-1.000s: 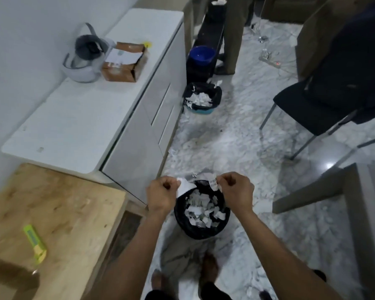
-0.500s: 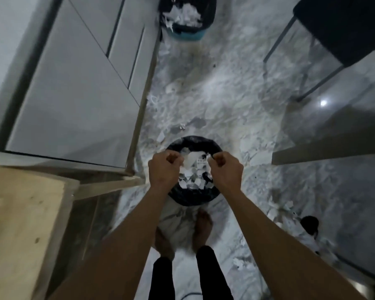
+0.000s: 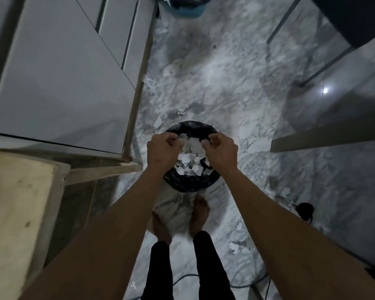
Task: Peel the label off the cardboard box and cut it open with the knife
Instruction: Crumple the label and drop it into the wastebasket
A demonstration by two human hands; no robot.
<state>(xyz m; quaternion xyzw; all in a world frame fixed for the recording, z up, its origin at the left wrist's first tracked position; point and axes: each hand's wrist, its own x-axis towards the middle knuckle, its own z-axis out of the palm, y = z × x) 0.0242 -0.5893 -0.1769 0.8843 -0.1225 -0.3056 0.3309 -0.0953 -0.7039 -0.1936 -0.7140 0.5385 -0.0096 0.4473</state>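
Now parted, hands (image 3: 192, 150) hide any label scrap.

Dim, cool, grainy light fills the frame, with 1 small bright glare spot (image 3: 325, 90) on the glossy floor (image 3: 236, 87) far beyond the right hand (image 3: 220, 151), soft shadows beneath both forearms, wide-angle bending at the edges, and possibly slight motion blur nearest the camera.

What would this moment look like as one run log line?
stage: discarding label scraps | left hand: closed, over bin | right hand: closed, over bin | box, knife: out of view
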